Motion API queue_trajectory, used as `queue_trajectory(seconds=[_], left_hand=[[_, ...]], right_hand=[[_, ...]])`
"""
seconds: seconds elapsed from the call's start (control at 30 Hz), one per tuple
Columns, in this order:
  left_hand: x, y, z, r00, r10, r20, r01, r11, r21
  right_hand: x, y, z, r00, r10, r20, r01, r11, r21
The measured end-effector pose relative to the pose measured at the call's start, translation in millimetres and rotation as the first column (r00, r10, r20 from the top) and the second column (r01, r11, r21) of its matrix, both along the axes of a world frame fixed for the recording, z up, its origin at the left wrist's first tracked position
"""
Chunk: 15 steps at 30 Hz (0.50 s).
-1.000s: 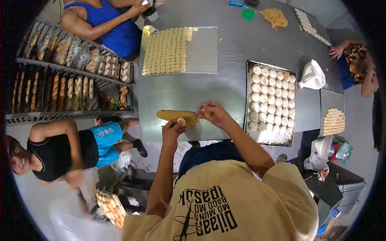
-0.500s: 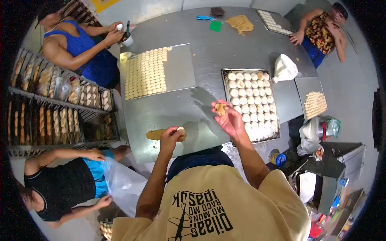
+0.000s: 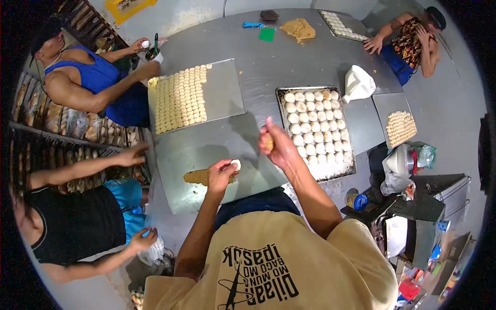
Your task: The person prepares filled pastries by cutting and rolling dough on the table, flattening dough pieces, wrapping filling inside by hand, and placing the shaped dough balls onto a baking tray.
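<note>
My left hand (image 3: 219, 174) is closed over the near edge of the steel table, pinching a small white piece of dough (image 3: 236, 164). Just under and beside it, a long roll of brown filling paste (image 3: 195, 177) lies on the tabletop. Raised above the table, my right hand (image 3: 280, 144) is curled round a lump of brown filling paste (image 3: 267, 143), its thumb pointing up. Immediately right of that hand stands a dark baking tray (image 3: 353, 164) with rows of round white buns (image 3: 312, 127).
Another tray (image 3: 227, 85) carries many small pale dough pieces. A white piping bag (image 3: 358, 83) and a smaller tray (image 3: 382, 107) sit to the right. A green scraper (image 3: 266, 34) and paste slab (image 3: 298, 30) lie farther back. Co-workers stand left and far right; bread racks (image 3: 77, 144) line the left.
My right hand has turned over and its fingers have closed round the paste lump. My left hand has barely moved. The near-left co-worker's hands have moved apart, and the plastic bag has dropped lower.
</note>
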<state>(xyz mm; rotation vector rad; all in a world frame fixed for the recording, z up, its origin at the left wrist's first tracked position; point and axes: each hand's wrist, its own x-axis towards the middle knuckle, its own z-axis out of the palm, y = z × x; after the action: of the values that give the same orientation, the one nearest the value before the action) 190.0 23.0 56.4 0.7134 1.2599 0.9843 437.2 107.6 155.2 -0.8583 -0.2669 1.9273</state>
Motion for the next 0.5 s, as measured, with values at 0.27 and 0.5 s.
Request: queue_trajectory(seconds=[0.27,0.5], left_hand=[[1,-23,2,0.996,0.025,-0.087,-0.030,0.998,-0.051],[17,-28,23,0.985,0.000,-0.175,-0.018,0.994,-0.103]], right_hand=[[45,-6,48,0.959,0.245,-0.140,-0.214,0.955,0.206],[36,-21,-65,0.981,-0.024,-0.192,0.002,0.994,-0.114]])
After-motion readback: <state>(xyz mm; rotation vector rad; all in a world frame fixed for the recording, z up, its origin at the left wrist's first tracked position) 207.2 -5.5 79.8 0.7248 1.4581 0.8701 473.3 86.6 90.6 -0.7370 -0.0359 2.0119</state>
